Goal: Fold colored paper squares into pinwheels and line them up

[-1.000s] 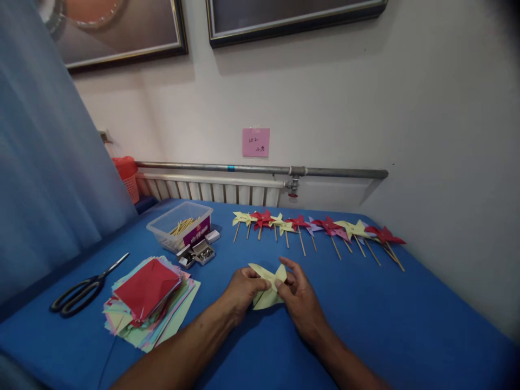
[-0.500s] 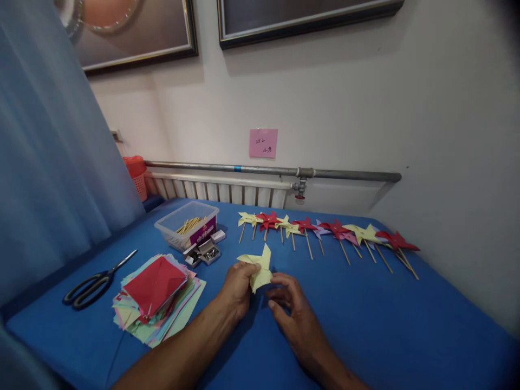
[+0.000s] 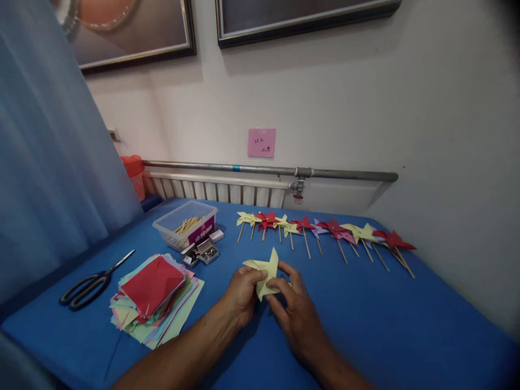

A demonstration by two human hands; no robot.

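A pale yellow folded paper pinwheel (image 3: 265,272) is held just above the blue table (image 3: 385,319), its points sticking up. My left hand (image 3: 241,295) pinches its left side. My right hand (image 3: 294,311) grips its right side with thumb and fingers. Both hands meet at the paper's middle. Behind them a row of finished pinwheels on wooden sticks (image 3: 325,233), yellow, red and purple, lies along the far edge.
A stack of coloured paper squares (image 3: 154,298) with a red sheet on top lies to the left. Black scissors (image 3: 91,281) lie further left. A clear tub of wooden sticks (image 3: 187,222) and small boxes of pins (image 3: 203,252) stand behind the stack. A radiator and a wall close off the far side.
Half a second ago my right hand was off the yellow pinwheel; now it grips it again. The paper has turned in my hands, so different points stick up.
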